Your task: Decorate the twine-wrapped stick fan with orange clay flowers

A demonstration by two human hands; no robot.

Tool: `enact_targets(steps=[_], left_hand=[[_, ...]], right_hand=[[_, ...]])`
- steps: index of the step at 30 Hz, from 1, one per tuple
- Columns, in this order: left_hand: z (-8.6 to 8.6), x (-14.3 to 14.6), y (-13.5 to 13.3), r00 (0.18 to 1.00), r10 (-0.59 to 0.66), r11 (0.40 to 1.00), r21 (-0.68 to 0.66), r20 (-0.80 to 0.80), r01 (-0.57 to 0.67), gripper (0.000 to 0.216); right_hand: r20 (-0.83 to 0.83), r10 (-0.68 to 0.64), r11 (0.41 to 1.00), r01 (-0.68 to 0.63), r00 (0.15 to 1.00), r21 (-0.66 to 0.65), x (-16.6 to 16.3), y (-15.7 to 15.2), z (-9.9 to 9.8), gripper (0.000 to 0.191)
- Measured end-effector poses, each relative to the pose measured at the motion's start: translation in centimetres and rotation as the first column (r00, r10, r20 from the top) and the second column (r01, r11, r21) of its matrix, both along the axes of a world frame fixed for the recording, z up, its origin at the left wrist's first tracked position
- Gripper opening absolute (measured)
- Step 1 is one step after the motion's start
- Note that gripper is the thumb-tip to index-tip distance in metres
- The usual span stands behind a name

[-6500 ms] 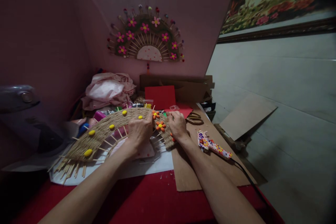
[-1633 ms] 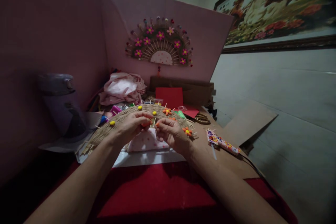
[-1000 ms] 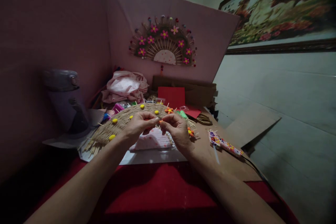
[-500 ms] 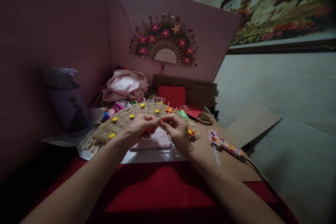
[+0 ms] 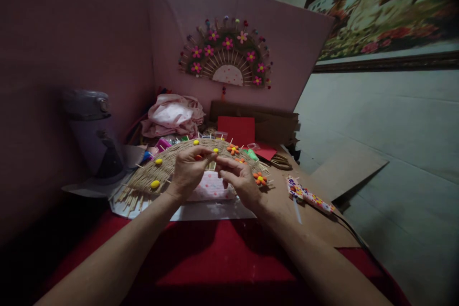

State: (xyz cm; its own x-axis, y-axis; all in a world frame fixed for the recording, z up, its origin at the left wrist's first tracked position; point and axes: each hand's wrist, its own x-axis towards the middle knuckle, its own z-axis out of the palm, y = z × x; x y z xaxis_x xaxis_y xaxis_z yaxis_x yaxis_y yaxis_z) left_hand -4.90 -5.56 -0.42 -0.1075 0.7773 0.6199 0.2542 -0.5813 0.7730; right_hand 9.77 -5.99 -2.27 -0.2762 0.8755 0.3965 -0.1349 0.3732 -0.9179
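Note:
A half-round fan of woven twine and wooden sticks lies on the table, dotted with yellow clay blobs and orange clay flowers. My left hand hovers over its middle, fingers curled round a small orange clay piece. My right hand is beside it, fingertips pinched together close to the left hand's fingers; what they pinch is too small to make out. A white dotted fabric half-disc shows under the hands.
A flowered glue gun with a black cord lies on brown cardboard at right. A grey bottle stands at left. Pink cloth, red paper and scissors sit behind. A finished fan hangs on the pink board.
Since several seconds ago both hands left the fan's right end and met over its middle. In the last half second they have dropped slightly toward the fan, still working the orange clay.

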Motion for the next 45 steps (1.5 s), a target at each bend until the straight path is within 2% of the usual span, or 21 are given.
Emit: enact_targets(steps=[2, 7, 11, 15, 17, 19, 22, 24, 26, 28, 31, 36, 40, 45], left_hand=[[0.3, 0.0, 0.0, 0.998, 0.011, 1.000, 0.024, 0.065, -0.012, 0.009], [0.3, 0.1, 0.0, 0.997, -0.041, 0.998, 0.050, -0.061, 0.044, 0.003], [0.2, 0.0, 0.0, 0.993, 0.038, 0.999, 0.017, 0.109, -0.041, 0.008], [0.3, 0.1, -0.1, 0.999, -0.016, 0.998, 0.069, 0.041, 0.013, 0.005], [0.4, 0.2, -0.2, 0.997, -0.051, 0.998, 0.034, 0.063, 0.049, 0.005], [0.6, 0.2, -0.2, 0.974, -0.094, 0.992, -0.068, 0.207, 0.110, 0.010], [0.8, 0.0, 0.0, 0.867, -0.190, 0.926, -0.209, 0.460, 0.314, 0.025], [0.8, -0.2, 0.1, 0.794, -0.249, 0.860, -0.250, 0.555, 0.445, 0.033], [0.9, -0.4, 0.1, 0.742, -0.279, 0.802, -0.276, 0.609, 0.529, 0.031], [0.9, -0.5, 0.1, 0.703, -0.283, 0.757, -0.298, 0.653, 0.582, 0.027], [0.8, -0.4, 0.1, 0.672, -0.289, 0.719, -0.308, 0.682, 0.623, 0.026], [0.2, -0.2, 0.4, 0.684, -0.348, 0.681, -0.329, 0.641, 0.655, 0.023], [-0.2, 0.1, 0.4, 0.690, -0.394, 0.695, -0.294, 0.608, 0.656, 0.025], [0.1, 0.8, -0.4, 0.744, -0.349, 0.818, -0.202, 0.570, 0.539, 0.024]], right_hand=[[-0.058, 0.024, 0.997, -0.028, 0.998, -0.070, 0.0, -0.1, 0.3, 0.040], [-0.120, 0.102, 0.986, -0.116, 0.987, -0.116, 0.3, -0.1, 0.7, 0.038], [-0.205, 0.160, 0.960, -0.200, 0.966, -0.195, 0.8, 0.1, 0.9, 0.039], [-0.254, 0.179, 0.951, -0.234, 0.950, -0.204, 0.9, 0.1, 1.0, 0.040], [-0.245, 0.194, 0.947, -0.247, 0.950, -0.206, 0.9, 0.0, 1.1, 0.039], [-0.231, 0.183, 0.949, -0.233, 0.956, -0.211, 0.9, 0.0, 1.1, 0.035], [-0.265, 0.124, 0.955, -0.187, 0.956, -0.229, 0.8, 0.1, 1.1, 0.024], [-0.319, 0.099, 0.950, -0.185, 0.943, -0.251, 0.8, 0.3, 1.0, 0.017], [-0.364, 0.105, 0.935, -0.217, 0.926, -0.282, 0.8, 0.3, 1.0, 0.014], [-0.393, 0.134, 0.914, -0.267, 0.910, -0.307, 0.7, 0.3, 1.0, 0.013], [-0.422, 0.175, 0.895, -0.322, 0.890, -0.308, 0.6, 0.3, 1.0, 0.017], [-0.432, 0.166, 0.899, -0.316, 0.886, -0.303, 0.5, 0.3, 0.9, 0.025], [-0.384, 0.210, 0.885, -0.342, 0.899, -0.317, 0.4, 0.4, 0.5, 0.034], [-0.315, 0.252, 0.879, -0.353, 0.915, -0.320, 0.2, 0.4, -0.1, 0.042]])
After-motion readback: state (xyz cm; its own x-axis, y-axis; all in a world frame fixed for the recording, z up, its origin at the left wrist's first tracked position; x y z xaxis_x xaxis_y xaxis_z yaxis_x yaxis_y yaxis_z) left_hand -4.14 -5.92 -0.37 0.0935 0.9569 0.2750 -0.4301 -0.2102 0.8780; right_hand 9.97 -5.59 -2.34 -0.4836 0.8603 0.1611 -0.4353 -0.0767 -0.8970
